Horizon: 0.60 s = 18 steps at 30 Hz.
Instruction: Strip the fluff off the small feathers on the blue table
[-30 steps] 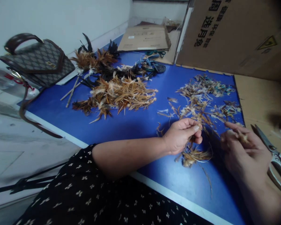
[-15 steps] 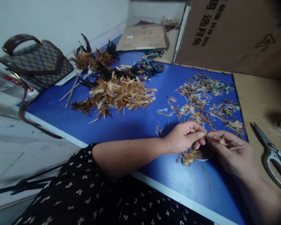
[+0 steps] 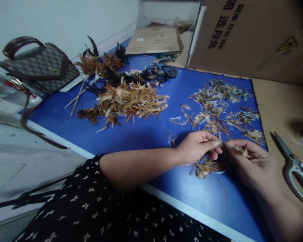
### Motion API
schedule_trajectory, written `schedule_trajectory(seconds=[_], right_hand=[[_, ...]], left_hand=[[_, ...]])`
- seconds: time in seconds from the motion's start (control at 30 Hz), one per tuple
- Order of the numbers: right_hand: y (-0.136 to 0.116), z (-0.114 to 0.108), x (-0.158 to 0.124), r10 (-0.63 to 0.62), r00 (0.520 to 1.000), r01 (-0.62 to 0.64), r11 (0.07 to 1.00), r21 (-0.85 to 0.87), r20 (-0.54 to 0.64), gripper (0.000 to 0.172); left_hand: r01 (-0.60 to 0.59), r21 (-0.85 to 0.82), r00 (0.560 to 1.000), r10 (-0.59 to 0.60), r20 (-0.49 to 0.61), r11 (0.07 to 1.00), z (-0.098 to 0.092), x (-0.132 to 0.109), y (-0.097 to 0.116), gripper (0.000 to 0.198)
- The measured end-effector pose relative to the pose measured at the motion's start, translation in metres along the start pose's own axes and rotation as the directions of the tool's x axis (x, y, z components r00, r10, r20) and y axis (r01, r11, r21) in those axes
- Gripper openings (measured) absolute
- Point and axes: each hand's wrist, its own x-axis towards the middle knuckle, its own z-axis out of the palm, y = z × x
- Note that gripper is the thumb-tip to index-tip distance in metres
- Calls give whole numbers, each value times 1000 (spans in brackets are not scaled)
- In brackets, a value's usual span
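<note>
My left hand [image 3: 202, 145] is pinched around the end of a small tan feather [image 3: 220, 144]. Just to its right, my right hand [image 3: 252, 159] is closed too, with a light brown feather tuft [image 3: 243, 152] poking out between thumb and fingers. The fingertips of both hands nearly meet above the blue tabletop. Under them lies a small brown feather bunch [image 3: 207, 167], partly covered by the hands. Beyond my hands spreads a litter of feather scraps [image 3: 209, 116] in tan, grey and blue.
A large heap of brown feathers [image 3: 131, 99] covers the table's middle, with darker bunches behind. Scissors [image 3: 293, 164] lie on cardboard at the right. A handbag [image 3: 47, 67] and plastic bottle [image 3: 12, 94] stand at left. A big cardboard box [image 3: 249, 40] rises at the back right.
My right hand has shifted slightly to the right, away from the left, widening the gap between the fingertips. My left hand stays almost where it was.
</note>
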Motion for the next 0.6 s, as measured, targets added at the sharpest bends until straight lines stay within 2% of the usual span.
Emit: schedule_trajectory(seconds=[0.1,0.23,0.37,0.6], right_hand=[[1,-2,1,63,995,-69,995,79,71,46],[5,-4,2,63,984,-79,993,91,166,43],[5,-4,2,63,981,-76,995,63,183,41],[-6,2,-2,55,990,-76,984,161,131,38]], left_hand=[[-25,22,1000,25,-11,999,-1,1,-1,26],[-44,25,999,43,31,999,0,1,-1,34],[-24,8,998,23,67,1000,1,0,0,38],[79,-69,994,-73,81,995,2,-2,4,24]])
